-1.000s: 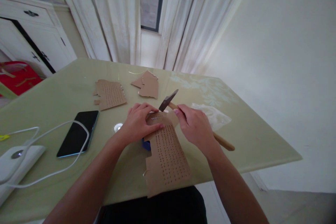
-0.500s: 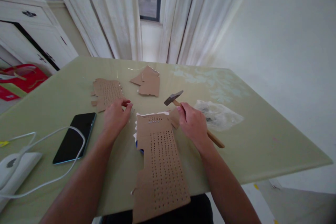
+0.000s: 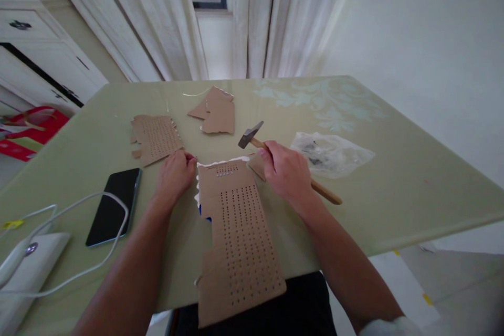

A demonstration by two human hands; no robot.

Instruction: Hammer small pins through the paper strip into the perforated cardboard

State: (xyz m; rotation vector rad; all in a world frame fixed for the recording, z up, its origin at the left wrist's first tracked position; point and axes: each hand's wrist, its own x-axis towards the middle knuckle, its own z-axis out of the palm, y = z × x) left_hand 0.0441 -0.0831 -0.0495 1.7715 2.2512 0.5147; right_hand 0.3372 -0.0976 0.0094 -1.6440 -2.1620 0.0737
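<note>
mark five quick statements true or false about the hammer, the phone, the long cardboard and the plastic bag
1. The right hand holds the hammer. True.
2. The white cable crosses over the smartphone. True.
3. The left hand grips the smartphone. False: the smartphone lies on the table, apart from that hand.
4. The long perforated cardboard sheet juts past the table's near edge. True.
5. The translucent plastic bag lies left of the long perforated cardboard sheet. False: it lies to the right of it.
</note>
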